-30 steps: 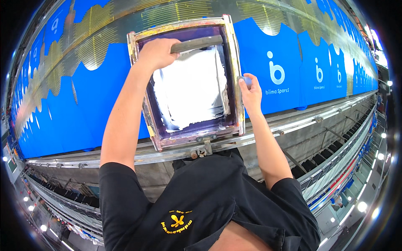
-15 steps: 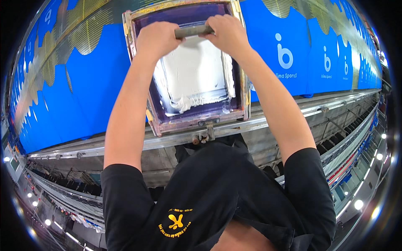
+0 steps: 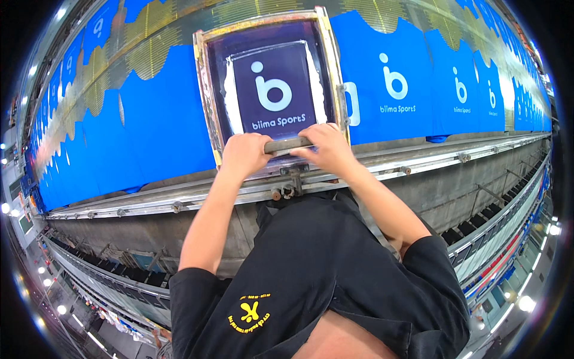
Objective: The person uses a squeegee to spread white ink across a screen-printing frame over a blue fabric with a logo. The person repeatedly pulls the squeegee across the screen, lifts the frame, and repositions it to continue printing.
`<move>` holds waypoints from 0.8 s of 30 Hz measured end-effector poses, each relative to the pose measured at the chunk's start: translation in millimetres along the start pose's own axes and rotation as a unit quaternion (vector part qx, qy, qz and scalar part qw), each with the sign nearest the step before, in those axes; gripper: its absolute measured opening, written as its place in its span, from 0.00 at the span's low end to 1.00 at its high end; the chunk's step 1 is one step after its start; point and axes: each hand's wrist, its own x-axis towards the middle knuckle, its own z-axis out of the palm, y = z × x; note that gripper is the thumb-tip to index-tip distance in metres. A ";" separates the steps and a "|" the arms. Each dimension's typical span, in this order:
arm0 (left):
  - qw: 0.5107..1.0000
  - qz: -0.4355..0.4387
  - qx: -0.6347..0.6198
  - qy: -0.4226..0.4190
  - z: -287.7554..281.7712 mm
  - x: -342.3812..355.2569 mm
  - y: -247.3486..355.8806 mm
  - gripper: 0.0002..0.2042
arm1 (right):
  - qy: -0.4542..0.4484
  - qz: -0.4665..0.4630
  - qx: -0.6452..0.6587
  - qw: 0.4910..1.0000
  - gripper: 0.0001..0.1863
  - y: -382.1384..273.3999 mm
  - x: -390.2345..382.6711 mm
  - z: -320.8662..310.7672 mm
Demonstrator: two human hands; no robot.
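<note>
My left hand [image 3: 248, 152] and my right hand [image 3: 324, 148] grip either end of a grey squeegee bar [image 3: 286, 144] at the near end of a screen-printing frame [image 3: 200, 90]. Inside the worn, pale wooden frame, a dark purple screen [image 3: 251, 54] shows a white logo [image 3: 274, 90] with lettering beneath it, and thick white ink [image 3: 230, 96] lines the sides of that area. A metal bracket [image 3: 293, 175] joins the frame's near edge to the rail. The squeegee's blade is hidden.
Blue fabric pieces [image 3: 155, 131] lie in a long row on a table with yellowish ridged areas [image 3: 385, 21]. Those to the right [image 3: 412, 78] carry white logos. A metal rail [image 3: 406, 170] runs along the near edge, with racks and lamps beyond.
My right hand joined my left on the squeegee. Both then pulled it from the far end toward me, and the white ink layer over the middle thinned to reveal the logo.
</note>
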 end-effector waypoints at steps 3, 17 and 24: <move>0.998 0.016 0.046 -0.028 -27.7 30.2 -9.8 0.08 | 0.199 0.121 0.018 0.972 0.18 39.5 20.1 -25.5; 0.993 0.012 0.065 0.099 -94.4 159.6 -72.1 0.16 | 0.315 0.400 0.105 0.854 0.14 114.8 45.2 -1.5; 0.969 0.090 0.048 0.224 22.3 13.1 -24.0 0.28 | 0.302 0.399 0.115 0.858 0.16 115.8 43.1 -4.5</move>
